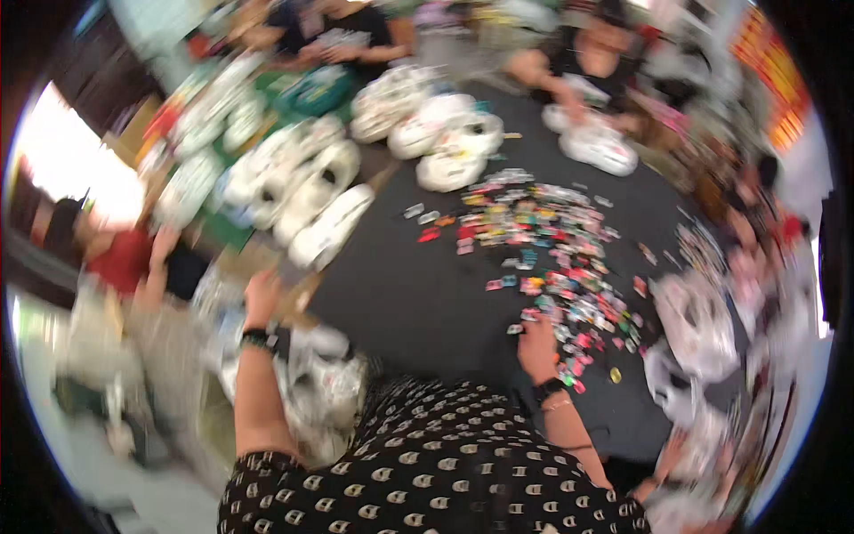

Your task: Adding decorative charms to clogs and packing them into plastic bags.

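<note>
My right hand (537, 349) rests at the near edge of a spread heap of small coloured charms (534, 214) on the black table (400, 267). Its fingers point away from me among the nearest pieces, and whether they pinch one is too blurred to see. Off the table's left edge, my left hand (263, 295) is raised above clear plastic bags (325, 383). Motion smears its fingers, and nothing recognisable shows in them. White clogs (331, 227) stand just beyond it on the left-hand table.
More white clogs (449, 133) sit at the table's far left. Across the table a person (596, 67) handles a white clog (598, 147). Plastic bags (698, 325) lie along the right edge, near another person's hand (672, 454). A person in red (120, 258) is at the left.
</note>
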`<state>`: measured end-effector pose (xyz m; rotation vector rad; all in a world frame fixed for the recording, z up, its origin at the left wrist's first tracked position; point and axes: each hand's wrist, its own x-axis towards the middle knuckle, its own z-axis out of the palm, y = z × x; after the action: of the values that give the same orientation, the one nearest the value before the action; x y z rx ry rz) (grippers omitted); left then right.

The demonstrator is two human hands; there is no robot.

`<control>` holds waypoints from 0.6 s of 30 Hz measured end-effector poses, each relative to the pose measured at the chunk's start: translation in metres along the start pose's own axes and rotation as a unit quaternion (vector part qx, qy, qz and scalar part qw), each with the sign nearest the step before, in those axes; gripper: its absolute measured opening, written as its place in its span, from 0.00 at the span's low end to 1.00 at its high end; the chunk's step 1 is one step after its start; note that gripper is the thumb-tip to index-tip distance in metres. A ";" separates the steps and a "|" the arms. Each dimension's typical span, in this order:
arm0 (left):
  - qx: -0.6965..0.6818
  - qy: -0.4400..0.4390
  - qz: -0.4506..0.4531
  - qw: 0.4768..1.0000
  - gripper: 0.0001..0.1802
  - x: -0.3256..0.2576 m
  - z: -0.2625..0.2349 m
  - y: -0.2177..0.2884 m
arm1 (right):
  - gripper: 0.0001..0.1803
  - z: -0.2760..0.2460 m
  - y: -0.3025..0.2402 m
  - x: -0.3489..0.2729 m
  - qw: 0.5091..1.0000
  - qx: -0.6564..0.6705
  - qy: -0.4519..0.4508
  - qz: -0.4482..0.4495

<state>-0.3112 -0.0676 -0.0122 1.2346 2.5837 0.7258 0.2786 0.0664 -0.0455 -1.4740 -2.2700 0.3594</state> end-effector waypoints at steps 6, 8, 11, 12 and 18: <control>0.084 0.173 -0.135 0.972 0.18 -0.119 -0.076 -0.083 | 0.18 -0.006 0.014 -0.004 0.996 0.020 -0.041 -0.078; 0.074 0.198 -0.187 0.959 0.18 -0.159 -0.093 -0.112 | 0.18 -0.003 0.021 -0.003 0.994 0.008 -0.058 -0.091; 0.115 0.204 -0.278 0.932 0.20 -0.203 -0.093 -0.137 | 0.18 -0.006 0.021 0.001 0.992 -0.001 -0.087 -0.089; 0.088 0.192 -0.303 0.929 0.21 -0.217 -0.089 -0.140 | 0.18 -0.007 0.018 0.002 0.993 0.001 -0.099 -0.071; 0.081 0.179 -0.341 0.919 0.27 -0.220 -0.048 -0.180 | 0.19 -0.008 0.011 0.006 0.989 -0.045 -0.099 -0.103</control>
<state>-0.3104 -0.3498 -0.0707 0.1563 3.1156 0.6251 0.2888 0.0763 -0.0414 -1.2798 -2.5996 0.3577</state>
